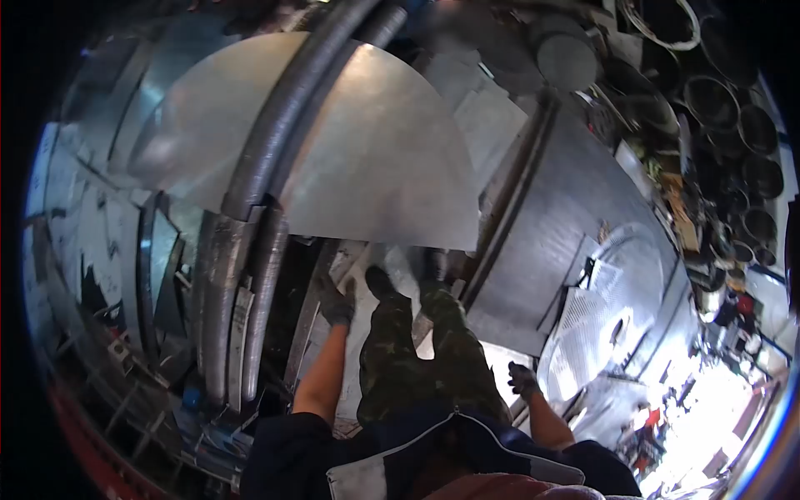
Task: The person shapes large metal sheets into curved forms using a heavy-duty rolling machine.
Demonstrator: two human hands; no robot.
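Holds grey-gloved left hand (337,307), fingers apart, near rounded grey metal sheet (392,158). Cannot tell finger state of dark-gloved right hand (523,381).

Count: gloved hands (337,308) x2, boots (381,283) x2, big rounded sheet (392,158) x1.
Long silver tubes (287,112): at least 2. Trouser legs (387,354): 2. Round vessels (714,126): 5+, overlapping.

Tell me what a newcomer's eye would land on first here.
Probably the large, shiny silver metal sheet with a curved edge, at upper centre. Long, round grey metal tubes cross in front of it, running down toward the lower left. Next, perhaps, the silver perforated metal sheet right of the person's legs.
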